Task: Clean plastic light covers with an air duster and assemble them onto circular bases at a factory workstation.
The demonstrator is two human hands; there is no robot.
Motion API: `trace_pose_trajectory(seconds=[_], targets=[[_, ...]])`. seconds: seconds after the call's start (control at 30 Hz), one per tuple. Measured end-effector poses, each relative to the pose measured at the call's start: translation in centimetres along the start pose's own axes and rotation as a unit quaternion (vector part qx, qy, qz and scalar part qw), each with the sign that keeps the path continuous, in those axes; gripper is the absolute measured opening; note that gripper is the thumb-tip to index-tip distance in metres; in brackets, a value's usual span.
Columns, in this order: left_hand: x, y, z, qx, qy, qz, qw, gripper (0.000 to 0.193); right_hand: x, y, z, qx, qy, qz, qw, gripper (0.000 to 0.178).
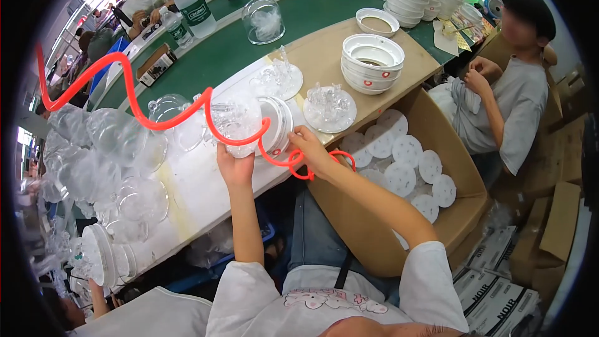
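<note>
My left hand (236, 167) is closed on the lower edge of a round disc with clear plastic pieces standing on it (234, 115), tilted over the worktable. Close to its right is a white ring-shaped base (284, 123), turned on its side. Fingers of my right hand (310, 151) are bent against that base's right edge. A red coiled air hose (215, 130) crosses in front of the disc and base and loops by my right wrist; what it connects to is hidden. Two more discs with clear pieces, one near (329, 109) and one farther back (276, 79), lie on the table.
Right of my knees stands an open cardboard box (452, 224) of round white discs. Stacked white bases (373, 65) sit on cardboard behind it. Clear domes (121, 137) crowd the table's left. A glass dome (262, 20) stands on the green surface. Co-workers sit right, left and across.
</note>
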State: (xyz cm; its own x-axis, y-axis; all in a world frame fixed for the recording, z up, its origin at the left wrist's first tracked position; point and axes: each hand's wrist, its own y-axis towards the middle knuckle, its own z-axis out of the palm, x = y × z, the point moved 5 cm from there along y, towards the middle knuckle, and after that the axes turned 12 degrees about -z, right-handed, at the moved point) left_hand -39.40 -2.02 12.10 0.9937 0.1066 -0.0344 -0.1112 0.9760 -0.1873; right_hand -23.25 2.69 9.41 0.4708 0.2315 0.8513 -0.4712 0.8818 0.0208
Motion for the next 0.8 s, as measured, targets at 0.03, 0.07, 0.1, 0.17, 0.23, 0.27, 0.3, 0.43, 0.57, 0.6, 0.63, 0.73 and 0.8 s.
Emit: trace_pose_trajectory(seconds=[0.03,0.07,0.1,0.17,0.23,0.27,0.3,0.43,0.57,0.6,0.63,0.73,0.8], targets=[[-0.6,0.4,-1.1,-0.002,0.024,0.001,1.0,0.037,-0.7,-0.4,-0.1,0.005,-0.033,0.03,0.999,0.02],[-1.5,0.7,-2.4,-0.004,0.023,0.003,1.0,0.037,-0.9,-0.7,-0.4,0.006,-0.032,0.033,0.999,0.02],[-3.2,0.7,-3.4,-0.032,0.179,0.072,0.981,0.037,-0.9,-1.1,-0.1,0.024,-0.066,0.076,0.995,0.022],[-1.7,0.0,-0.7,-0.138,0.141,0.096,0.976,0.038,0.2,-1.6,-0.7,-0.004,-0.048,0.136,0.99,0.032],[-3.0,-1.2,0.1,0.147,0.103,-0.009,0.984,0.039,1.8,-1.9,0.0,0.026,-0.072,0.177,0.981,0.046],[-4.0,-1.4,-0.5,0.131,0.104,0.028,0.985,0.04,2.8,-1.9,0.1,0.064,-0.163,0.16,0.971,0.056],[-3.3,-1.5,1.0,0.13,0.106,0.029,0.985,0.04,3.1,-1.8,-0.4,0.066,-0.161,0.161,0.972,0.056],[-2.2,-0.4,1.8,0.086,0.11,0.079,0.987,0.051,4.6,-0.9,0.0,0.196,-0.52,0.081,0.827,0.048],[-1.5,1.3,2.5,-0.009,0.296,0.217,0.93,0.049,5.3,-0.3,1.9,0.204,-0.713,-0.058,0.668,0.052],[-0.5,1.8,2.7,0.037,0.063,0.12,0.99,0.047,5.6,-0.4,2.6,0.233,-0.748,-0.059,0.618,0.053],[-0.3,2.1,2.8,0.078,0.052,0.11,0.989,0.046,6.1,-0.5,3.0,0.234,-0.749,-0.059,0.617,0.053],[0.9,2.8,3.4,0.086,0.081,0.114,0.986,0.049,8.6,-0.4,4.1,0.207,-0.768,-0.063,0.603,0.055],[2.4,2.0,4.2,0.01,0.088,0.134,0.987,0.05,11.0,0.3,4.2,0.132,-0.697,-0.094,0.698,0.063]])
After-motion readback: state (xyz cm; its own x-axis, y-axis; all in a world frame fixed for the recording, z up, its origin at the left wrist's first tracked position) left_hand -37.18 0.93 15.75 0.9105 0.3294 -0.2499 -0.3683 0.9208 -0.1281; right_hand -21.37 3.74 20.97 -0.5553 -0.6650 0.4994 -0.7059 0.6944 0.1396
